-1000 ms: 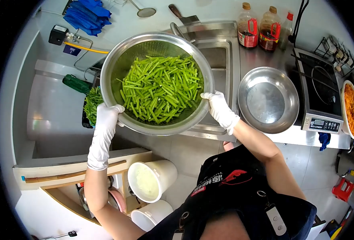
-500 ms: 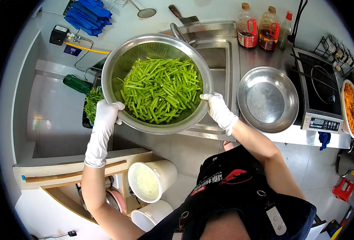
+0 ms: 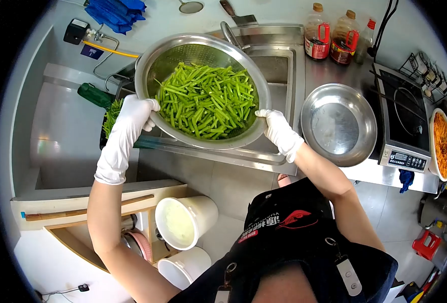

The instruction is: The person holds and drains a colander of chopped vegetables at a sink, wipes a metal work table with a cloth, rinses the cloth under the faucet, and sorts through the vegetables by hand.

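A large metal colander (image 3: 170,46) full of cut green stalks (image 3: 206,101) is held over the sink (image 3: 279,156). White gloves cover both hands. My left hand (image 3: 135,113) is closed on the rim at the colander's lower left, and my right hand (image 3: 278,130) pinches the rim at its lower right. The colander looks tilted, and the stalks lie together inside it. To the right of my right hand rests a round metal basin (image 3: 338,124) with bare metal showing inside.
An induction cooker (image 3: 404,116) and a dish of orange shreds (image 3: 443,144) stand at the right. Sauce bottles (image 3: 318,38) are behind the basin. White buckets (image 3: 203,214) stand on the floor. Leafy greens (image 3: 113,115) lie left of the sink.
The colander has moved up in view and tilted, with both hands still on its rim. My left hand has risen. The sink's front edge shows more beneath it.
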Motion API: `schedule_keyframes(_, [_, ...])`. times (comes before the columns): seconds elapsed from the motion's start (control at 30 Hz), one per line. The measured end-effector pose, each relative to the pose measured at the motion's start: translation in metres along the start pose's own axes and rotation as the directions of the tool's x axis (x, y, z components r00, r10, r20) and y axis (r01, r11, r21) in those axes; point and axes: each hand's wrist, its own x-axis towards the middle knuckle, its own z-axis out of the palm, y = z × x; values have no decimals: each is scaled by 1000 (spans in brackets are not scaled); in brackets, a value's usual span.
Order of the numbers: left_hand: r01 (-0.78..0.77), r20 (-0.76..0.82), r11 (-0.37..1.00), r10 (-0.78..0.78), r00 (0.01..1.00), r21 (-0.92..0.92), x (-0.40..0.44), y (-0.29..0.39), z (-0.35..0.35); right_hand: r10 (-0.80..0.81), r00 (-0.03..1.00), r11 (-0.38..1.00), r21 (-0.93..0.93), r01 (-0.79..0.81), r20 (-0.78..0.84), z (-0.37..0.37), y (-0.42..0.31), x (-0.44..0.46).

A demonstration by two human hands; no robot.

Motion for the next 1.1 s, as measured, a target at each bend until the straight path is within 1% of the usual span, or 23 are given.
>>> schedule_keyframes(0.1, [21,-14,999,-20,1000,35,5,5,0,34,999,999,35,-34,-10,4,-4,-3])
schedule_keyframes(0.3, [23,-4,999,-23,1000,34,12,5,2,87,993,996,-20,-89,-74,6,-7,-3])
schedule_keyframes(0.4, [38,10,998,-38,999,42,19,4,2,97,991,995,11,-97,-96,12,-7,-5])
schedule_keyframes(0.5, [39,9,998,-40,999,45,21,2,2,84,990,996,-4,-86,-117,9,-5,-1])
schedule_keyframes(0.6, [48,9,998,-48,999,47,23,-2,2,75,993,997,19,-73,-92,6,-2,4])
schedule_keyframes(0.7, [56,33,997,-58,998,49,26,-4,1,70,992,997,-24,-73,-107,12,-6,-1])
schedule_keyframes(0.8, [67,42,997,-69,997,49,30,-6,1,91,991,996,-6,-92,-96,10,-3,3])
schedule_keyframes(1.0, [102,36,993,-104,994,61,35,-5,1,94,985,994,-33,-100,-142,7,2,11])
schedule_keyframes(1.1, [120,35,989,-123,992,85,37,-7,0,93,988,995,-22,-96,-119,8,5,11])
